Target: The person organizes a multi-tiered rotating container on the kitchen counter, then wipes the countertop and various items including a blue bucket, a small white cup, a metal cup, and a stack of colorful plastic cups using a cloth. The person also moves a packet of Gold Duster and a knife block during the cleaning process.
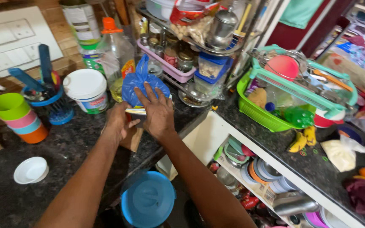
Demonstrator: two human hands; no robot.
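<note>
A blue plastic bag (139, 82) is pressed from above by the right hand (158, 113), its fingers spread flat across the bag and the flat packet (137, 111) beneath it. The packet's near edge is pinched by the left hand (119, 123). The bag sits on the dark counter (64, 147), with a white tub (87, 90) at nine o'clock and an oil bottle (115, 55) at eleven o'clock.

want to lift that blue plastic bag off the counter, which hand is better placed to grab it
Right hand, likely: its fingers already lie spread on the knotted blue plastic bag, while the left hand sits lower on the packet beneath.
</note>
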